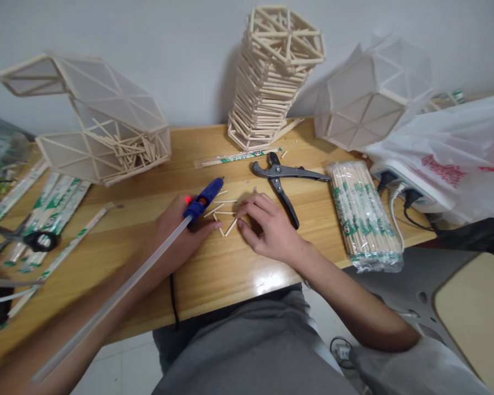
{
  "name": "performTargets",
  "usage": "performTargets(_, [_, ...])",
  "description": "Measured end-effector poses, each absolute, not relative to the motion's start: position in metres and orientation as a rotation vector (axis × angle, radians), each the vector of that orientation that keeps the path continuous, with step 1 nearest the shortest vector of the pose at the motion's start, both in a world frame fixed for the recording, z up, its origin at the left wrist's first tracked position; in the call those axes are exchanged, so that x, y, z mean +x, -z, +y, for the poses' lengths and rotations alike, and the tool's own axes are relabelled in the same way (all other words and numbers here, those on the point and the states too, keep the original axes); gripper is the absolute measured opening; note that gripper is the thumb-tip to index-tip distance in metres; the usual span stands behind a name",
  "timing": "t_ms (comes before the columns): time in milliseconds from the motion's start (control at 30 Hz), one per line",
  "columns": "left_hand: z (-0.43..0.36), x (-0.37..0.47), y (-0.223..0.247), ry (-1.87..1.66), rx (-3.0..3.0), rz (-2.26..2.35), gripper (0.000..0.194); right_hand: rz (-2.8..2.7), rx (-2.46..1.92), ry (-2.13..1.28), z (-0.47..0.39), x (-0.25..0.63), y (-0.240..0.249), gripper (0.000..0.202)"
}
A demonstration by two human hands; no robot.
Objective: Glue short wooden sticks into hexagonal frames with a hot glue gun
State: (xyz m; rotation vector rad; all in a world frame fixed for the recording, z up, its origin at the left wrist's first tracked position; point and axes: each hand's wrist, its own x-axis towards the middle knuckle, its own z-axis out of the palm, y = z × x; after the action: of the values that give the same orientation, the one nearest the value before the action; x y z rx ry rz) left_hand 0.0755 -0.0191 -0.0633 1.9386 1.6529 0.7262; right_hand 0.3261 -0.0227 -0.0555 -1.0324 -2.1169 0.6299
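- Sticks (pixel 224 213) on the bench (pixel 214 285), where exactly?
- Smack between both hands. Left hand (pixel 179 227) wraps a blue glue gun (pixel 203 203); right hand (pixel 267 227), fingers nearly closed, pinches a short stick (pixel 230 227).
- Labels?
- Green wrapper print (pixel 239 157), red bag print (pixel 442 169), neither readable. Clear packet (pixel 366 214) holds chopsticks; papered frame (pixel 115 90) holds loose pieces (pixel 138 151).

We see moderate, fairly even light, white glare near the front edge of the counter (pixel 214 293), and shadow on the wall (pixel 181 33). Red glows beside the blue glue gun (pixel 206 198); the left forearm (pixel 86 346) looks soft.
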Motion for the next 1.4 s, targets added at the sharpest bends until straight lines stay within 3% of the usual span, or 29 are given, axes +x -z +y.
performTargets(267, [-0.018, 0.076, 0.064, -0.750, 1.956, 1.640, 0.046, -2.106, -1.054, -0.624, -0.023, 0.327, 0.057, 0.017])
performTargets(467, [-0.012, 0.065, 0.042, -0.672, 2.039, 1.480, 0.023, -2.065, -1.080, -0.651, -0.023, 0.327, 0.057, 0.018])
performTargets(800, [-0.001, 0.040, 0.031, -0.475, 2.066, 1.345, 0.041, -1.997, -1.142, -0.734, -0.024, 0.328, 0.056, 0.022])
performTargets(1033, [-0.004, 0.049, 0.032, -0.486, 2.135, 1.290, 0.035, -1.992, -1.108, -0.753, -0.023, 0.327, 0.056, 0.036])
performTargets(1400, [-0.007, 0.055, 0.035, -0.485, 2.179, 1.288, 0.035, -2.015, -1.085, -0.744, -0.022, 0.326, 0.057, 0.037])
